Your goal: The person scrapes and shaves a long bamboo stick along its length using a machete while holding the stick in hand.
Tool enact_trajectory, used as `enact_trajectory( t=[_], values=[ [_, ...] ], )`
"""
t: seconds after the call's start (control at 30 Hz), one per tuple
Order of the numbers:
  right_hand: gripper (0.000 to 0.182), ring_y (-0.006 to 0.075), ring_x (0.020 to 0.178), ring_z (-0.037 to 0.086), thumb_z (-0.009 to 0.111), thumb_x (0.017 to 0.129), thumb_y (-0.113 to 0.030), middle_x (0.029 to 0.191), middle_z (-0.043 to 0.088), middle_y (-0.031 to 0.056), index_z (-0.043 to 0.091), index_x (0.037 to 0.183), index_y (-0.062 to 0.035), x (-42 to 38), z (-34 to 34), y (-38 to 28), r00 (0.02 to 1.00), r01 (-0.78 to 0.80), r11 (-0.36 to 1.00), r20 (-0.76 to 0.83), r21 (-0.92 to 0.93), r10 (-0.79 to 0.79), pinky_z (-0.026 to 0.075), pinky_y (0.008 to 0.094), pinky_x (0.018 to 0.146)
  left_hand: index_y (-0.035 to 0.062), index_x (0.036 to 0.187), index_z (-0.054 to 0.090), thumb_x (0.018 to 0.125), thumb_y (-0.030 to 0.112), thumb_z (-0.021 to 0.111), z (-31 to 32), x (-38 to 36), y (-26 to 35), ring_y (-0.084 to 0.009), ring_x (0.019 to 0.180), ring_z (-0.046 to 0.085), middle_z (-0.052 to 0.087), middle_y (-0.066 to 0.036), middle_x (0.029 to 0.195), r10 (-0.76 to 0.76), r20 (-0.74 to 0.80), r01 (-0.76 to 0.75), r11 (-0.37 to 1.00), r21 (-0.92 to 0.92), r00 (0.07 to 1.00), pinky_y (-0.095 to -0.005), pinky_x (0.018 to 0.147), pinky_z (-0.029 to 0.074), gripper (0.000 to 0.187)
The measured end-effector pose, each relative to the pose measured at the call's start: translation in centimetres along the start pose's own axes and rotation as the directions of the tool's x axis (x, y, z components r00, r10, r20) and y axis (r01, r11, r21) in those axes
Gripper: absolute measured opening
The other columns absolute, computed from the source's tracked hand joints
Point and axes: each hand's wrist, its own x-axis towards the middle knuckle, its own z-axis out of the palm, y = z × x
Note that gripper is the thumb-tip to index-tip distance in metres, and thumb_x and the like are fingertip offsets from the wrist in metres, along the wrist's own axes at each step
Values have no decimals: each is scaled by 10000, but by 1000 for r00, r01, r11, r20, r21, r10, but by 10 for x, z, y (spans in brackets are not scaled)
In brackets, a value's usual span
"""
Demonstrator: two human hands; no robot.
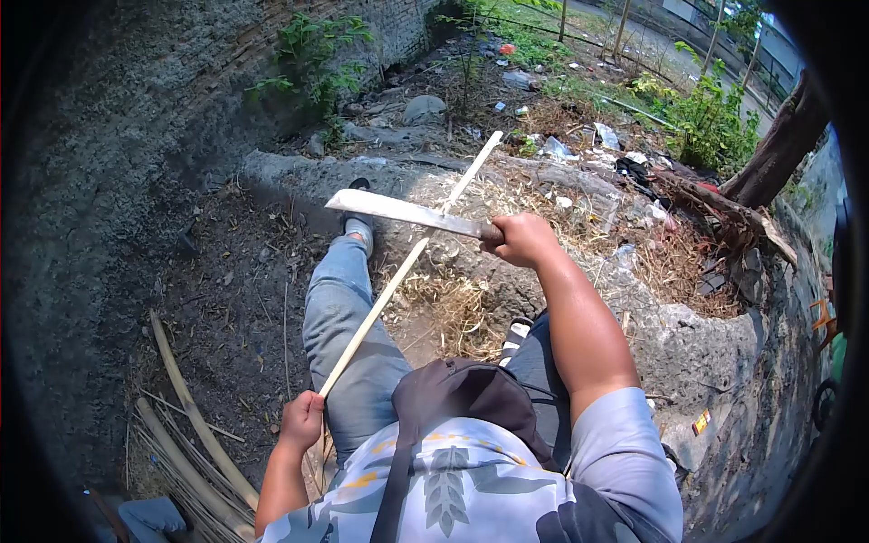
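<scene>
My right hand [519,241] is closed round the handle of a machete [398,210], whose broad blade points left. Beneath the blade runs a long pale strip of split bamboo [373,312], slanting up and away; the blade overlaps it in this view. Down at the lower left, my left hand [303,419] grips the near end of that strip beside my thigh. The strip's far end reaches over the stone ledge in front of me.
Longer bamboo pieces [195,403] lie on the dark soil at the left. A rough wall [100,208] rises on that side. Shavings [453,303] cover the ledge and ground ahead. Litter [606,136] and a tree trunk [778,145] are at the back right. A dark bag [466,394] hangs on my front.
</scene>
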Motion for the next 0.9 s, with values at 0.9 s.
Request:
enact_trajectory(
  t=[0.9],
  values=[
    [369, 372, 921, 728, 771, 850, -467, 952, 741, 169, 711, 963, -121, -11, -24, 3, 994, -75, 994, -85, -80, 68, 574, 504, 816, 28, 857, 622, 1066, 407, 600, 0, 8, 4, -177, 576, 568, 604, -90, 630, -15, 57, 17, 999, -45, 998, -364, 561, 453, 434]
  ],
)
